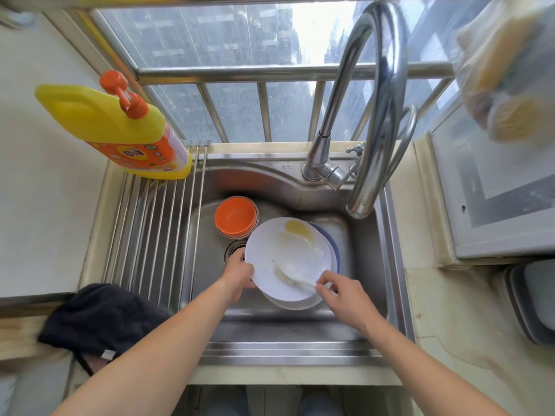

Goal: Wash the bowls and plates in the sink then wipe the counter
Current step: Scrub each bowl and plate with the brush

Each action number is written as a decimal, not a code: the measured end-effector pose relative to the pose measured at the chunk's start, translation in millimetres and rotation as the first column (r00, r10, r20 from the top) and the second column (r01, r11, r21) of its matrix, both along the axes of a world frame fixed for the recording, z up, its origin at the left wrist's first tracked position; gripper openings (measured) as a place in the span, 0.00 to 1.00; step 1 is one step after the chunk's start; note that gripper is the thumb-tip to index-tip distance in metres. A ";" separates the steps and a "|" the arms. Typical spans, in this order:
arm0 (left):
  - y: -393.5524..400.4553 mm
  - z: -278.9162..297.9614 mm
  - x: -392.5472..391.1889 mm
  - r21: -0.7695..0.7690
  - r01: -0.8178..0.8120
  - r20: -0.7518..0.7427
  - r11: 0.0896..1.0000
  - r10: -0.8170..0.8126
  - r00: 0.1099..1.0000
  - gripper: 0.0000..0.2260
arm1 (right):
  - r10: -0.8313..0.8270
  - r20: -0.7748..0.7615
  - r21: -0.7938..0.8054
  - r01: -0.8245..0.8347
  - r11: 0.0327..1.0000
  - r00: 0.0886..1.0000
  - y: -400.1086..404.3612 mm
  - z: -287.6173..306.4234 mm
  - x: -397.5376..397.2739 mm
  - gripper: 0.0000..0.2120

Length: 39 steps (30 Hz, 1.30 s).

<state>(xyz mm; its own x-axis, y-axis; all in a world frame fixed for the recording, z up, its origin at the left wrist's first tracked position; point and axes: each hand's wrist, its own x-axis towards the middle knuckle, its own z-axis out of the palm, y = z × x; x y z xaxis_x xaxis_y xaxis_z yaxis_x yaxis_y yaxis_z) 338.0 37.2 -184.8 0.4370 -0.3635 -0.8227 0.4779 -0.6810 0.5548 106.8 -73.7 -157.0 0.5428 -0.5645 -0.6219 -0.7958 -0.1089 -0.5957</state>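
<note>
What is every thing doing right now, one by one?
white plate: tilted, smeared, held at its left edge
left hand: grips the plate
right hand: pinches the brush handle
brush: bristles on the plate
orange bowl: upright in the sink
faucet: no water running
soap bottle: upright

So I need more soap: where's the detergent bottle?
The detergent bottle stands on the drying rack at the sink's back left corner, beside the window.
</note>
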 end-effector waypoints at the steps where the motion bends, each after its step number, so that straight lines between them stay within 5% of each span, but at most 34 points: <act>1: 0.5 0.8 -0.2 -0.002 -0.004 -0.002 1.000 0.004 1.000 0.22 | 0.032 0.008 0.022 -0.032 0.999 0.999 0.7 0.9 -0.1 0.07; 6: 5.2 3.4 -2.1 0.003 0.029 -0.010 1.000 -0.029 1.000 0.24 | -0.254 -0.033 -0.167 0.245 0.955 0.967 -3.7 -4.1 -2.4 0.08; 12: 6.6 1.4 -4.1 -0.007 0.086 -0.016 0.996 -0.086 0.996 0.24 | 0.079 0.056 -0.063 -0.075 0.995 0.995 16.2 -5.3 16.4 0.06; 17: 7.5 2.7 -5.5 -0.033 0.162 -0.059 0.986 -0.164 0.985 0.26 | -0.246 0.017 -0.220 0.243 0.945 0.969 9.9 -3.6 33.4 0.06; 23: 7.8 -0.9 -4.5 -0.012 0.113 -0.044 0.993 -0.114 0.993 0.23 | 0.056 0.011 -0.017 -0.056 0.998 0.998 9.5 -9.5 32.3 0.07; 28: 7.9 -4.3 1.3 0.019 0.139 -0.058 0.990 -0.137 0.989 0.27 | -0.291 -0.074 -0.191 0.273 0.943 0.954 -3.6 -10.1 26.1 0.08; 30: 7.4 -5.2 1.8 0.030 0.142 -0.059 0.989 -0.140 0.988 0.27 | -0.319 -0.128 -0.228 0.285 0.931 0.939 -1.1 -11.8 28.1 0.09; 39: 7.9 -12.6 -4.2 0.042 0.138 -0.100 0.990 -0.133 0.986 0.24 | -0.109 0.042 0.126 0.103 0.987 0.993 24.7 -22.7 47.4 0.08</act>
